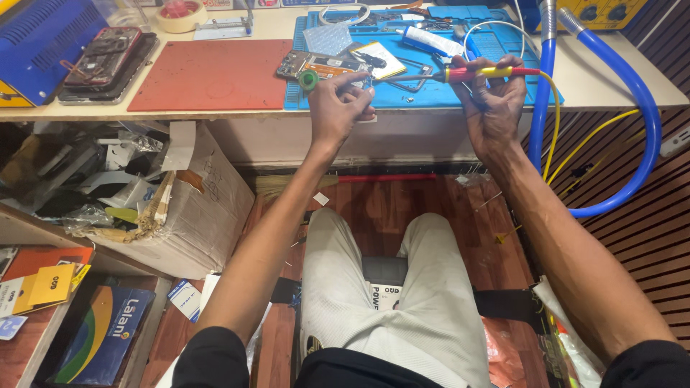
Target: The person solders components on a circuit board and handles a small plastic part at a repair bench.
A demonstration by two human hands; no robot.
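Observation:
My right hand (494, 100) grips a soldering iron (474, 72) with a red and yellow handle, its metal tip pointing left over the blue work mat (496, 90). A yellow cord runs from the handle down the bench's right side. My left hand (339, 105) is closed at the bench's front edge, pinching something small and thin beside a small green spool (308, 80); what it pinches is too small to tell. Just behind the left hand lies an opened phone (323, 66) with its circuit board showing.
A red mat (212, 74) lies left of the blue one. Phones (108, 61) are stacked at far left beside a blue box (39, 43). A white tube (431, 39), tweezers and a tape roll (180, 14) sit farther back. A blue hose (640, 108) loops at right. Cardboard boxes (194, 208) stand below.

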